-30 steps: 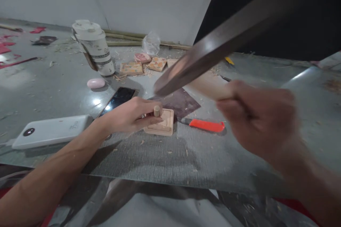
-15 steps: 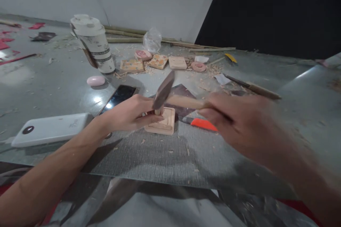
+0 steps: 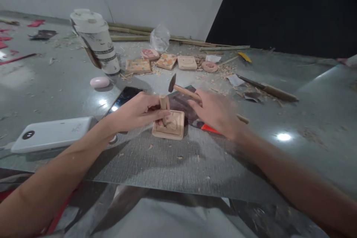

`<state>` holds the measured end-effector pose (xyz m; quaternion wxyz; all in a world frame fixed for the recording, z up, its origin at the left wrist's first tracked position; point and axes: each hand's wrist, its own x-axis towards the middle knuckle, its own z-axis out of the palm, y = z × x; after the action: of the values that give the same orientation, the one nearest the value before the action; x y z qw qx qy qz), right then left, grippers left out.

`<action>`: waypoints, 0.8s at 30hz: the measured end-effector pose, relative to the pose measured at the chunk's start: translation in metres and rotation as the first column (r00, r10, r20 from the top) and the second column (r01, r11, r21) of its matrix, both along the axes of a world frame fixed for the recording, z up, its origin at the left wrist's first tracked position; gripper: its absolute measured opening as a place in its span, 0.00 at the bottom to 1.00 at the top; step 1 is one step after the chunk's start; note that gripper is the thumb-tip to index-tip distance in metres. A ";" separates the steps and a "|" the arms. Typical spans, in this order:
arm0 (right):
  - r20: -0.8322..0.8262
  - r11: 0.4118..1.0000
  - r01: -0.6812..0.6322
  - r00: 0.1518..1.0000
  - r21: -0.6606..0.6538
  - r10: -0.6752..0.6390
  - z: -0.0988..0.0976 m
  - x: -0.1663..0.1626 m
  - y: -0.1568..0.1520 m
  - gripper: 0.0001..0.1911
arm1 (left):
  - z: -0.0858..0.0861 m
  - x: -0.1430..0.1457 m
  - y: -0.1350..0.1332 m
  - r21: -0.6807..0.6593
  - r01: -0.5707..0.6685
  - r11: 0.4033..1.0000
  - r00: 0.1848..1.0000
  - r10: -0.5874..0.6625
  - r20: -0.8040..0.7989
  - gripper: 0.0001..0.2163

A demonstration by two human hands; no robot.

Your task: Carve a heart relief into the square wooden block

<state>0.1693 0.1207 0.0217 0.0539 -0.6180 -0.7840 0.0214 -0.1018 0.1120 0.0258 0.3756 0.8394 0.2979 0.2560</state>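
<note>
My left hand [image 3: 138,113] is closed round a short wooden-handled chisel [image 3: 163,105], held upright with its tip on a small square wooden block [image 3: 169,125] lying on the glass table [image 3: 167,160]. My right hand [image 3: 219,113] grips the wooden handle of a small hammer [image 3: 182,90], whose dark head sits just above and behind the chisel's top. The hammer's handle end sticks out past my right wrist. The block shows a carved recess with raised shapes inside.
A phone [image 3: 124,98] and a white power bank [image 3: 51,134] lie left of the block. Behind are a tilted paper cup stack [image 3: 96,42], a pink oval [image 3: 99,82], several carved wooden tiles [image 3: 167,61], a knife [image 3: 269,89], an orange-handled cutter [image 3: 209,129], bamboo sticks and wood chips.
The hammer was raised close to the camera, swung down onto the chisel's top, and now has lifted slightly back behind it. My left hand stayed on the chisel and block.
</note>
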 end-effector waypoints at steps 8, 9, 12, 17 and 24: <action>0.083 0.990 -0.100 0.992 0.101 0.092 -0.023 0.012 0.014 0.16 | -0.012 -0.001 0.010 -0.292 -0.095 0.952 0.989 0.124 0.080 0.16; 0.077 0.986 -0.116 0.991 0.117 0.108 -0.023 0.012 0.013 0.17 | -0.014 -0.001 0.011 -0.354 -0.094 0.930 0.984 0.140 0.107 0.16; 0.020 0.971 -0.184 0.983 0.150 0.183 -0.018 0.011 0.006 0.18 | -0.019 -0.002 0.015 -0.464 -0.076 0.882 0.974 0.165 0.154 0.16; -0.217 0.916 -0.396 0.890 0.068 0.401 -0.013 0.003 -0.019 0.26 | -0.010 -0.004 0.010 -0.169 -0.032 0.985 0.994 0.049 0.096 0.15; -0.103 0.882 -0.471 0.878 -0.018 0.467 -0.023 -0.007 -0.037 0.36 | 0.005 0.004 -0.012 0.290 0.160 0.944 0.984 -0.128 -0.127 0.13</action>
<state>0.1628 0.0841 -0.0011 0.0716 -0.4092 -0.9061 0.0798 -0.0978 0.1004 0.0313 0.2457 0.9185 0.2129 0.2249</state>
